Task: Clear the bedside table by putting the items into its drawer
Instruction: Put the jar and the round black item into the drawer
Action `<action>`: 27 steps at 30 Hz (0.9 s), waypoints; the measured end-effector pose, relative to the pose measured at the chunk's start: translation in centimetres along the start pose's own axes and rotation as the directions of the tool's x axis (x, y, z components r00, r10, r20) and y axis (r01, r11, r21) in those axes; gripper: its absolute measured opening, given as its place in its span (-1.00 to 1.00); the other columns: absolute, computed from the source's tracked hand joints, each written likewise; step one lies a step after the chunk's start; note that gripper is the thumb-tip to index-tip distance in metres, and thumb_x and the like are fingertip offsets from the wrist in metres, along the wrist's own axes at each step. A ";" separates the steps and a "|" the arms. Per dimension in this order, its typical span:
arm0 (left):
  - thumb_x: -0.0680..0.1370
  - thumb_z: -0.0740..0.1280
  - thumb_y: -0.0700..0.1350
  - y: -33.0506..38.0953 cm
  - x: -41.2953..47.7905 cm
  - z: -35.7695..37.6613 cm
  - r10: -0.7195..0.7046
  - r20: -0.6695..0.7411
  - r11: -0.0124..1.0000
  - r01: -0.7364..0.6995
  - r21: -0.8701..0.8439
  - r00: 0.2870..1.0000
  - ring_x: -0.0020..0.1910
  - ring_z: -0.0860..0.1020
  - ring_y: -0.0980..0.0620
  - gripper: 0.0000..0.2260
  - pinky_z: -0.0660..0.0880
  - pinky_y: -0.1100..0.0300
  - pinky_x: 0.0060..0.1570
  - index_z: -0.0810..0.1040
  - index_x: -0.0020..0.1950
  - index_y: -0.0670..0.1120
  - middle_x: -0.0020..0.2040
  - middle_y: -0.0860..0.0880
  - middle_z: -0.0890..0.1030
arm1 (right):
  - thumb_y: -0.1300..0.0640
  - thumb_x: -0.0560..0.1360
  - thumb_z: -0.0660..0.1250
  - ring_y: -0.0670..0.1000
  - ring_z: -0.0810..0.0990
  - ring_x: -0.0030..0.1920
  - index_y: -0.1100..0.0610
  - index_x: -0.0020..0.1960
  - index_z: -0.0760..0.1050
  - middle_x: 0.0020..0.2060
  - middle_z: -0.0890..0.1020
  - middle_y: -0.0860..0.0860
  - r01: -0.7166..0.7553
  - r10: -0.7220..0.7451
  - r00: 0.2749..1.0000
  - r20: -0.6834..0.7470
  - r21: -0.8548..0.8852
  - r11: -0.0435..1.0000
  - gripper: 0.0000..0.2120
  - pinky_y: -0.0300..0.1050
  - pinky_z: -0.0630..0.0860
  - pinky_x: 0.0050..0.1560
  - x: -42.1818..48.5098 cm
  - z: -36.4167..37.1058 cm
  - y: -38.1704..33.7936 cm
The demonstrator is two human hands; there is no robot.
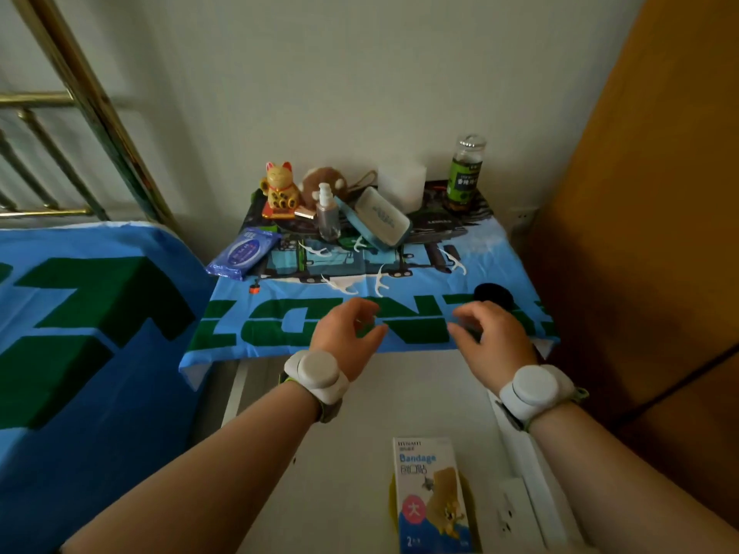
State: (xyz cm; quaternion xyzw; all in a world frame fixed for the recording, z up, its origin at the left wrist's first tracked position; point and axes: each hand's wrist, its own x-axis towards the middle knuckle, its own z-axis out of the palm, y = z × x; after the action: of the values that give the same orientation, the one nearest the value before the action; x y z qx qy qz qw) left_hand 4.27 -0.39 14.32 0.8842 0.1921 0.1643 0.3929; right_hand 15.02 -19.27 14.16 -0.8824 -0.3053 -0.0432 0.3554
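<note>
Bedside table [516, 249] still cluttered; drawer [360, 453] open, bandage box [434, 497] inside.
Left hand [344, 333], right hand [494, 337] near, loosely spread, holding nothing.

Pulled open below the cloth-covered tabletop [400, 281]: white drawer [360, 433] holding a bandage box [430, 493]. Crowded at the back: lucky-cat figurine [278, 189], spray bottle [328, 213], wet-wipes pack [244, 253], green-labelled jar [466, 173].
</note>
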 end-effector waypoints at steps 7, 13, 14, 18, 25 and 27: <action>0.49 0.37 -0.02 2.3 3.9 1.7 -0.007 0.033 0.999 0.008 -0.032 0.999 -0.04 0.51 0.12 -0.71 0.45 0.27 0.01 0.48 0.19 0.00 -0.02 0.06 0.55 | 0.03 0.40 0.42 0.22 0.41 0.19 0.10 0.23 0.43 0.18 0.48 0.15 -0.205 0.181 0.973 -0.140 -0.182 0.962 -0.55 0.10 0.37 0.19 3.4 -0.9 2.6; 0.49 0.35 -0.01 3.1 5.6 3.9 -0.013 0.069 1.000 0.014 -0.018 0.998 0.00 0.50 0.10 -0.69 0.46 0.24 -0.01 0.46 0.22 0.01 0.01 0.07 0.53 | -0.11 0.38 0.41 0.22 0.36 0.29 0.06 0.36 0.29 0.31 0.42 0.13 -0.322 0.316 0.947 -0.062 -0.236 0.917 -0.36 0.12 0.34 0.26 4.3 -0.4 4.2; 0.49 0.35 -0.01 3.1 5.8 4.3 -0.013 0.071 1.000 0.015 -0.018 0.997 0.01 0.50 0.10 -0.69 0.47 0.23 0.00 0.45 0.22 0.02 0.02 0.07 0.54 | -0.11 0.38 0.41 0.22 0.37 0.28 0.06 0.35 0.29 0.30 0.44 0.13 -0.328 0.322 0.945 -0.061 -0.231 0.916 -0.37 0.12 0.34 0.25 4.4 -0.4 4.3; 0.49 0.36 0.00 3.4 6.7 5.3 -0.012 0.070 1.000 0.013 -0.019 0.997 0.01 0.50 0.12 -0.70 0.45 0.26 -0.02 0.45 0.20 0.03 0.02 0.08 0.54 | -0.09 0.37 0.42 0.22 0.39 0.27 0.05 0.35 0.28 0.27 0.46 0.12 -0.317 0.313 0.948 -0.054 -0.197 0.928 -0.37 0.13 0.35 0.26 4.7 -0.5 4.5; 0.47 0.39 -0.01 5.0 10.3 6.1 0.028 0.037 0.998 -0.026 -0.058 0.999 0.05 0.50 0.11 -0.68 0.40 0.25 0.02 0.47 0.20 0.01 -0.02 0.09 0.54 | 0.03 0.40 0.39 0.16 0.36 0.31 0.04 0.39 0.23 0.30 0.40 0.12 -0.261 0.261 0.964 -0.048 0.014 0.965 -0.37 0.02 0.33 0.28 6.4 -1.6 4.4; 0.46 0.40 -0.01 6.0 12.1 6.3 0.034 -0.001 0.994 -0.034 -0.100 0.999 0.04 0.50 0.11 -0.65 0.41 0.27 -0.02 0.46 0.21 0.00 -0.06 0.13 0.53 | 0.04 0.39 0.39 0.17 0.34 0.32 0.05 0.40 0.23 0.31 0.40 0.12 -0.261 0.263 0.963 -0.054 0.035 0.965 -0.36 0.00 0.30 0.29 7.5 -2.2 4.4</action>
State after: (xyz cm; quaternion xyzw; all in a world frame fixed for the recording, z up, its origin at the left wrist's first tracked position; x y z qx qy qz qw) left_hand 18.81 -2.38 16.53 0.8664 0.1686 0.1801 0.4341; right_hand 23.90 -19.35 15.37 -0.9084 -0.1760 -0.0175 0.3788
